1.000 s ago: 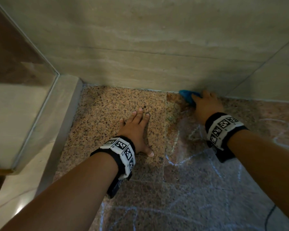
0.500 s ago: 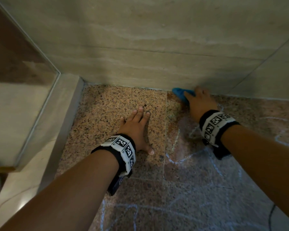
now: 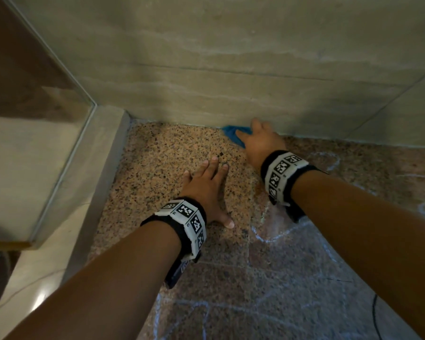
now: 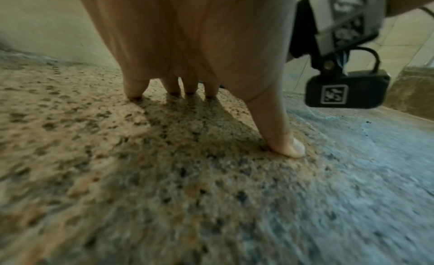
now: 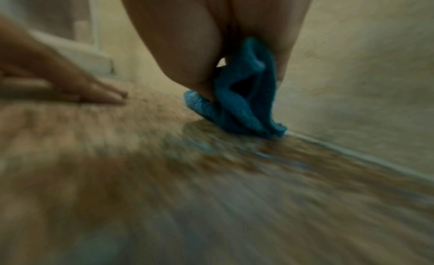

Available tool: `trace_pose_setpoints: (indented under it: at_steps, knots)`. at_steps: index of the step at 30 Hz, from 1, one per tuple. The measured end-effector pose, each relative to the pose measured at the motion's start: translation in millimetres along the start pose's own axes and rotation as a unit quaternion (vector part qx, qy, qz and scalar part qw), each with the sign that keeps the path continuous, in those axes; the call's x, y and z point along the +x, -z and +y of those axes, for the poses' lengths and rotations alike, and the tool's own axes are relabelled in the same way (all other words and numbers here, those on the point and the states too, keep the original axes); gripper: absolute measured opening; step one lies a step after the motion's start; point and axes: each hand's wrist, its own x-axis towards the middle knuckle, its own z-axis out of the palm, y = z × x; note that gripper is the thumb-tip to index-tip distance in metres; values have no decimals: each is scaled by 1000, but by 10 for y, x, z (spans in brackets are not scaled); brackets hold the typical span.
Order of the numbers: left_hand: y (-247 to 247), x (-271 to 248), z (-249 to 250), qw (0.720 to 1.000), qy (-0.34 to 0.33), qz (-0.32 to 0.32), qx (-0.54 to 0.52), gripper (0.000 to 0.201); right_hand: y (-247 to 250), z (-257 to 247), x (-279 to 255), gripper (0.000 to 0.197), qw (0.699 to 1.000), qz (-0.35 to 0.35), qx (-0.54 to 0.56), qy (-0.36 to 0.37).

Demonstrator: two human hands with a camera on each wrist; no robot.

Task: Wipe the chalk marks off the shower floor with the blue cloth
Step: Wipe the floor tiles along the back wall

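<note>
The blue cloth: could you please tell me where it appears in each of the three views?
Head: blue cloth at upper centre, under the right hand, at the wall's foot.
Left wrist: not in it.
Right wrist: centre, bunched under the hand.
Shared landmark: the left hand, flat on the speckled floor.

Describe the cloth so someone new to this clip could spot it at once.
Find the beige wall at the back of the speckled floor. Where they meet, the right hand presses down a bunched cloth. It is the only blue thing there, unlike the pale chalk lines nearby.
</note>
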Motion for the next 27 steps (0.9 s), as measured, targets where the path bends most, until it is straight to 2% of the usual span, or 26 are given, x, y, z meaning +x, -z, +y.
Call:
trace_pose_setpoints:
  at_steps: [4,7,10,13,16,19,21,23,24,27]
  knots:
    - [-10,5,-4,1000,-5,4,0,135,-19,381,-261,46,999,-15,-51,-14]
    - [-21,12,-7,1000,-6,5,-1,136,56,778,-451,49,992,-34,-73,-96]
    - [-18,14,-7,1000,-3,3,-1,136,109,894,-543,52,984,-58,-58,-160]
    - [-8,-1,-3,1000,-1,5,0,136,134,692,-616,49,990,-69,-1,-126]
    - [-8,-27,1,1000,2,8,0,135,30,422,-770,41,994,-93,52,-33]
    - [10,-39,23,1000,7,4,10,134,-20,332,-922,14,986,-128,88,55]
    - [22,-46,63,1000,11,1,19,133,23,408,-898,18,983,-143,105,48]
    - [10,-45,114,1000,3,-5,24,134,74,550,-818,41,989,-132,68,4]
    - [-6,-44,135,1000,0,-11,24,134,88,600,-789,45,992,-121,33,-19]
    - [-53,-39,156,999,1,-21,26,135,94,514,-841,43,993,-117,16,3]
